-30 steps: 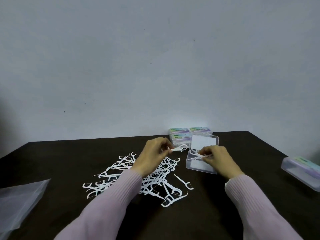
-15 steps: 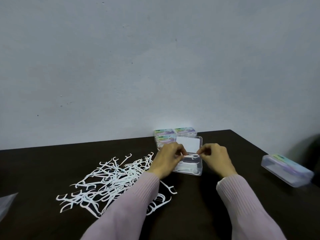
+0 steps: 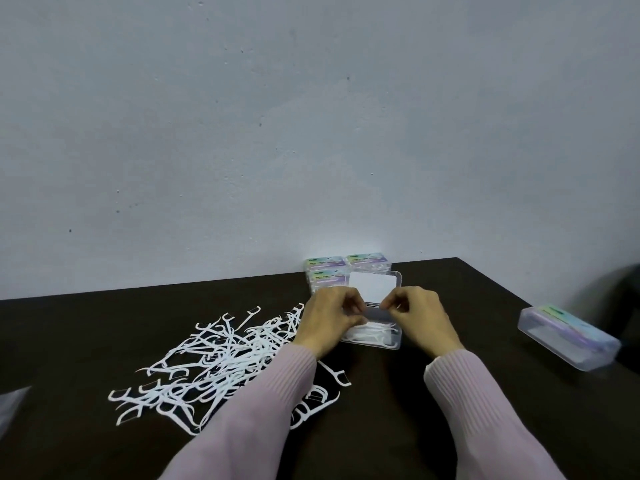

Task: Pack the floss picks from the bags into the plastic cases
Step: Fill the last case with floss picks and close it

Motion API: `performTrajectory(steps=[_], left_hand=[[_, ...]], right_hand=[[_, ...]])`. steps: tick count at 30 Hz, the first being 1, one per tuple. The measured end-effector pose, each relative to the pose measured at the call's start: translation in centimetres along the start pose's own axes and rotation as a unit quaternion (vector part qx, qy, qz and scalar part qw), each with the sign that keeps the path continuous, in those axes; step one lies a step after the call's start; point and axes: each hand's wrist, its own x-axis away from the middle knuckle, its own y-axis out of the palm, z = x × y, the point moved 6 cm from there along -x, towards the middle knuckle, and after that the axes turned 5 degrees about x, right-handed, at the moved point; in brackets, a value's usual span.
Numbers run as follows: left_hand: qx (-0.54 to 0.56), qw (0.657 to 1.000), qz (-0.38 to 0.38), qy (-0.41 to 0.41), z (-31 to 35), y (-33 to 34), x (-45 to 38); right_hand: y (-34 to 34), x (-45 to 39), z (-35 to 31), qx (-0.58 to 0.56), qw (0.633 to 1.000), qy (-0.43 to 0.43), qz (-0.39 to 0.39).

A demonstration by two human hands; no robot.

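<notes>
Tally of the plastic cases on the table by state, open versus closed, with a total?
Open case, lid up, floss picks inside: 1
Closed cases stacked by the wall: 3 visible
Closed case at the right edge of the table: 1
Total: 5 cases visible; more could be hidden behind the open lid.
</notes>
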Motion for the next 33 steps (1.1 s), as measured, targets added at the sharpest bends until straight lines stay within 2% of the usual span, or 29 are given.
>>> performTrajectory(steps=[4, 8, 11, 17, 21, 24, 26, 28, 33], left_hand=[[-0.022, 1.000, 0.014, 0.006, 0.1, -0.4, 0.0], [0.032, 0.999, -0.005, -0.007, -0.1, -1.3, 0.3], [0.053, 0.998, -0.010, -0.011, -0.6, -2.7, 1.3], [0.009, 0.997, -0.071, -0.018, -2.1, -6.5, 4.5], [-0.034, 0.993, -0.103, -0.041, -3.5, -9.4, 6.7], [-0.069, 0.989, -0.112, -0.074, -4.9, -12.0, 8.6], [-0.078, 0.986, -0.108, -0.101, -6.1, -13.5, 9.8], [-0.082, 0.981, -0.123, -0.128, -7.0, -14.5, 10.6], [-0.108, 0.950, -0.227, -0.184, -8.3, -16.0, 13.6]], right_hand=[[0.1, 0.1, -0.7, 0.004, 1.000, -0.025, 0.001], [0.2, 0.2, -1.8, -0.007, 0.998, -0.063, -0.001], [0.6, 0.6, -3.6, -0.023, 0.993, -0.115, -0.032], [2.4, 2.7, -7.8, -0.012, 0.968, -0.196, -0.156], [4.6, 4.6, -8.2, 0.112, 0.937, -0.152, -0.294], [5.6, 6.0, -8.2, 0.199, 0.905, -0.134, -0.353], [6.2, 6.7, -8.5, 0.238, 0.891, -0.127, -0.364], [6.4, 6.9, -8.6, 0.243, 0.894, -0.130, -0.353], [6.5, 7.3, -9.9, 0.178, 0.918, -0.171, -0.310]])
